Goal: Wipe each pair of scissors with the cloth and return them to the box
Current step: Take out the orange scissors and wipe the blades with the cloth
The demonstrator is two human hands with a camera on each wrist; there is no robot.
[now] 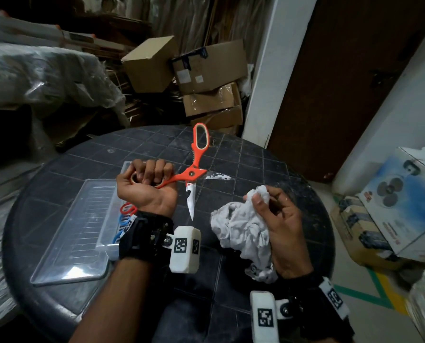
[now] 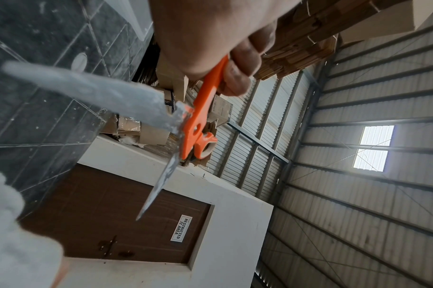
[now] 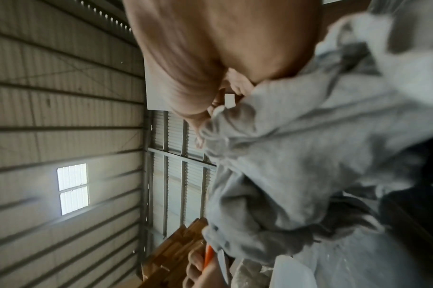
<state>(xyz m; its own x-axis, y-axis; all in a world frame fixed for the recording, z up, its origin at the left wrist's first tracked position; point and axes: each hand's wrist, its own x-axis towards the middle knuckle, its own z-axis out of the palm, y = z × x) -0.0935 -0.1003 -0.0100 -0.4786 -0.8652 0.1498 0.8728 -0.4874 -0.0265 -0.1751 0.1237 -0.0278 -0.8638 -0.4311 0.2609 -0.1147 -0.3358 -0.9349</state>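
Orange-handled steel kitchen scissors held wide open above the dark round tiled surface, centre of the head view. Left hand clenched through one handle loop, palm up; second loop raised toward the upper centre of the frame. One bare blade pointing down toward the lower centre, tip between the two wrists; other blade pointing right toward the cloth, pale-streaked. Right hand at right centre, grasping a crumpled white cotton cloth, a wad pinched between thumb and fingertips, the rest trailing to the surface. Cloth near the blades but apart from them, no contact visible. Clear rectangular plastic box at left, just beside and partly under the left wrist, with red- and blue-handled scissors inside, count not discernible; transparent lid lying alongside.

Governing relation, as judged: downward blade lying left of the cloth hand, long axis running up-and-down in the frame, so a leftward reach of the right hand and a stroke from pivot to tip. Wiping of this pair apparently unfinished. Hazard: exposed edges facing the wiping fingers.

Left wrist view: same scissors, blades spread. Right wrist view: cloth filling the frame, blurred.
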